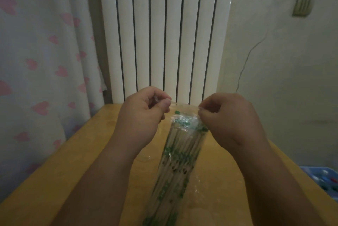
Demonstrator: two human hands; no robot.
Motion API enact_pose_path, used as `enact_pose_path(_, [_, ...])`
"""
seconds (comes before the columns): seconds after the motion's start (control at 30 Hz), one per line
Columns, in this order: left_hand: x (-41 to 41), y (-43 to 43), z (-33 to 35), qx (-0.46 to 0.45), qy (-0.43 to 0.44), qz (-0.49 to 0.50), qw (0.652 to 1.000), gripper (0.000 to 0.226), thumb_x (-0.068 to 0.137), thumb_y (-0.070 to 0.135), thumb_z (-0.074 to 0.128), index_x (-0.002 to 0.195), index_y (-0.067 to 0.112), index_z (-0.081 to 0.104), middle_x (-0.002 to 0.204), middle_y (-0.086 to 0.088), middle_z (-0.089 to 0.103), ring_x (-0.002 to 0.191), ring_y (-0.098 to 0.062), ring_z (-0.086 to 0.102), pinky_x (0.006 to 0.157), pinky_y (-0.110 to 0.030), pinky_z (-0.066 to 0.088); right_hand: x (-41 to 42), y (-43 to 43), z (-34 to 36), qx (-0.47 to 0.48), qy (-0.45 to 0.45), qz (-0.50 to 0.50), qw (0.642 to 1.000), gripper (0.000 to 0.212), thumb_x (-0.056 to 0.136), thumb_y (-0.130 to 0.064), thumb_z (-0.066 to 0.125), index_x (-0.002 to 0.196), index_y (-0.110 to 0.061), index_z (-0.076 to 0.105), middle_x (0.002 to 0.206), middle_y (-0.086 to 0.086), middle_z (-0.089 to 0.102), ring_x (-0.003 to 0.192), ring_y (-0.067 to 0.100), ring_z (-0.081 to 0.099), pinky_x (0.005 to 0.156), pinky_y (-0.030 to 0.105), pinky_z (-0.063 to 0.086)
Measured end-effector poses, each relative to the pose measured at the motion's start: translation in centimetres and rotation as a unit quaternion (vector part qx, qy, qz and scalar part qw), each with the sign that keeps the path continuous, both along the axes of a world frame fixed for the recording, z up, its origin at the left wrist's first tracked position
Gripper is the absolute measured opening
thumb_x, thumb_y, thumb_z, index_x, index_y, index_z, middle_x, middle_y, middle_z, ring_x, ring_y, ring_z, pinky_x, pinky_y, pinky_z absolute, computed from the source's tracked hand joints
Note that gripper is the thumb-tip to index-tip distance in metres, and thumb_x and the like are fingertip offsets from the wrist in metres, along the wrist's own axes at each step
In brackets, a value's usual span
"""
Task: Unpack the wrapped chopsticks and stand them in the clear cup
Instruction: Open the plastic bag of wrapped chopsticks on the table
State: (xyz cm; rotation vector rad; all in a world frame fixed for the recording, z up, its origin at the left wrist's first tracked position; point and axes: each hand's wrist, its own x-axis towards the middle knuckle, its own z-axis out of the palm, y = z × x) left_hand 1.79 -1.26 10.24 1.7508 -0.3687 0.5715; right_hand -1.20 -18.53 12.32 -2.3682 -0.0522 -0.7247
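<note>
Head view: left hand (141, 116) and right hand (228, 118), fingers curled tight, each pinch the chopstick wrapper (180, 145) top edge over the table (54, 180).

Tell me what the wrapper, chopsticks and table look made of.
The wrapper looks like thin clear plastic film: glossy, crinkled, glinting, green print. The chopsticks are pale, matte sticks, likely bamboo or wood. The table has a smooth yellowish top, wood or laminate; cannot tell which.
</note>
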Motion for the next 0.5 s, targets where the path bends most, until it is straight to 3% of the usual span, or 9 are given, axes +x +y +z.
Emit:
enact_pose_path(0.13, [-0.1,-0.4,-0.2,-0.024,0.011,0.006,1.0,0.016,0.095,0.014,0.059,0.085,0.026,0.065,0.071,0.0,0.07,0.069,-0.014,0.067,0.069,-0.034,0.057,-0.3,-0.6,0.3,0.074,0.02,0.036,0.996,0.004,0.084,-0.026,0.071,0.08,-0.028,0.071,0.077,-0.009,0.068,0.072,0.006,0.064,0.062,0.025,0.055])
enact_pose_path(0.23, [-0.2,-0.5,0.0,-0.049,0.005,-0.009,0.999,0.01,0.095,0.017,0.059,0.1,0.025,0.06,0.072,0.0,0.07,0.07,-0.015,0.07,0.071,-0.042,0.061,-0.1,-0.9,0.2,0.117,0.035,0.053,0.991,0.011,0.083,-0.028,0.073,0.075,-0.02,0.072,0.068,-0.003,0.068,0.06,0.01,0.061,0.054,0.027,0.05])
enact_pose_path(0.27, [-0.1,-0.5,0.0,-0.043,-0.008,-0.014,0.999,0.017,0.094,0.021,0.061,0.108,0.029,0.056,0.076,0.001,0.069,0.072,-0.013,0.07,0.071,-0.04,0.061,0.1,-0.8,0.0,0.146,0.04,0.06,0.987,0.013,0.083,-0.025,0.073,0.074,-0.016,0.071,0.065,0.0,0.067,0.055,0.01,0.059,0.052,0.026,0.049])
enact_pose_path(0.3, [-0.1,-0.2,0.0,-0.017,-0.032,-0.018,0.999,0.026,0.093,0.026,0.062,0.113,0.037,0.051,0.085,0.005,0.067,0.078,-0.01,0.068,0.071,-0.035,0.06,0.2,-0.6,-0.1,0.175,0.043,0.066,0.981,0.013,0.083,-0.022,0.073,0.074,-0.013,0.07,0.063,0.001,0.066,0.052,0.01,0.057,0.051,0.025,0.049])
enact_pose_path(0.37, [-0.3,0.1,0.2,0.081,-0.078,-0.022,0.993,0.024,0.09,0.035,0.063,0.104,0.05,0.052,0.106,0.017,0.054,0.098,-0.002,0.06,0.075,-0.028,0.054,0.6,-0.2,-0.4,0.211,0.048,0.072,0.974,0.012,0.084,-0.018,0.071,0.076,-0.011,0.068,0.063,0.002,0.065,0.049,0.009,0.056,0.05,0.023,0.048])
enact_pose_path(0.43, [-0.5,0.2,0.2,0.18,-0.065,-0.032,0.981,0.009,0.083,0.051,0.061,0.091,0.048,0.061,0.122,0.022,0.046,0.117,-0.002,0.049,0.087,-0.034,0.053,0.8,0.0,-0.6,0.223,0.048,0.075,0.971,0.011,0.085,-0.018,0.07,0.078,-0.01,0.067,0.065,0.003,0.065,0.049,0.009,0.057,0.05,0.022,0.048])
enact_pose_path(0.5, [-0.4,0.2,-0.1,0.25,-0.024,-0.045,0.967,0.026,0.075,0.063,0.059,0.092,0.045,0.067,0.131,0.024,0.043,0.123,-0.004,0.044,0.096,-0.042,0.051,0.8,0.2,-0.7,0.231,0.043,0.083,0.969,0.011,0.085,-0.018,0.069,0.079,-0.01,0.067,0.064,0.003,0.064,0.047,0.008,0.056,0.049,0.022,0.048])
